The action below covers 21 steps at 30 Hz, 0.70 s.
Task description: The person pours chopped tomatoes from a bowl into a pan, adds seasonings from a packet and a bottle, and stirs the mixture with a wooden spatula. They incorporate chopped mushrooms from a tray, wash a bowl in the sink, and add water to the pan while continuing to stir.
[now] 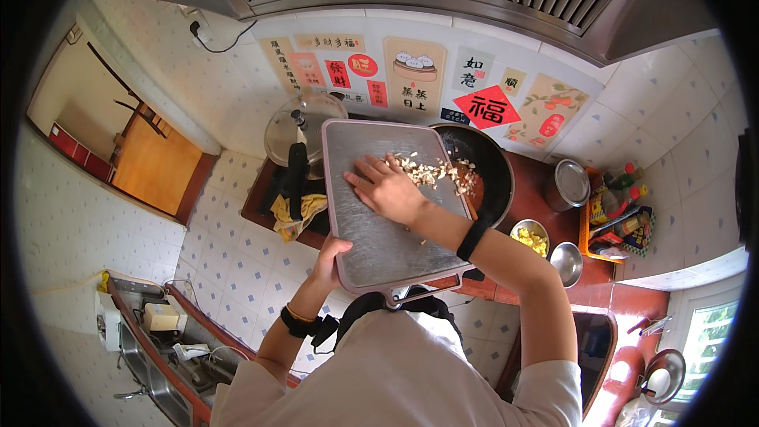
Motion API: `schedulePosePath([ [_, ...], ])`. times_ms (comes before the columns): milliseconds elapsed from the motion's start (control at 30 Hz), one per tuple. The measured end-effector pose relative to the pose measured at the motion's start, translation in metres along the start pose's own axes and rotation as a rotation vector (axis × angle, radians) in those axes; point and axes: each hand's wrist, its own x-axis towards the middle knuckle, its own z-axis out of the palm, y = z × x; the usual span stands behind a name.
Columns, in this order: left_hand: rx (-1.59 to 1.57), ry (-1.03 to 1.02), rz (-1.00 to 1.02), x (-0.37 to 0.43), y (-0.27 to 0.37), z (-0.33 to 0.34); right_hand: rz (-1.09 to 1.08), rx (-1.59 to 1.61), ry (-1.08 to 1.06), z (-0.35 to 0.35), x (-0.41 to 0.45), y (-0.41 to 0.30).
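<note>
My left hand (332,261) grips the lower left rim of a metal-faced cutting board (379,237) with a pink edge. The board is held over the stove, its right side reaching over a black wok (498,172). On the board's surface lies my right hand (388,190), palm down with the fingers spread, holding nothing. Chopped pale pieces of food (424,172) lie beside its fingertips and trail off the board's right edge into the wok, where some have collected. A few bits stick lower on the board. The board hides part of the wok.
Left of the board stand a glass lid (278,136) and a black pan handle (296,181) above a yellow cloth (296,216). To the right are a lidded metal pot (570,185), a bowl of yellow food (529,238), a metal bowl (566,264) and an orange basket (586,231) with bottles.
</note>
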Motion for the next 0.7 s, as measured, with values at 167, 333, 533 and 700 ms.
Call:
schedulePosePath([
  [167, 0.053, -0.07, 0.051, -0.001, 0.002, 0.006, 0.283, -0.124, -0.13, 0.016, -0.013, 0.032],
  [333, 0.032, -0.13, 0.042, -0.003, 0.003, 0.003, 0.412, -0.099, -0.092, 0.021, -0.039, 0.063],
  [533, 0.027, -0.146, 0.042, -0.002, 0.006, 0.009, 0.398, -0.114, -0.097, 0.017, -0.084, 0.111],
  [700, 0.039, -0.109, 0.033, 0.0, 0.007, 0.011, 0.292, -0.359, 0.041, -0.009, -0.09, 0.119],
])
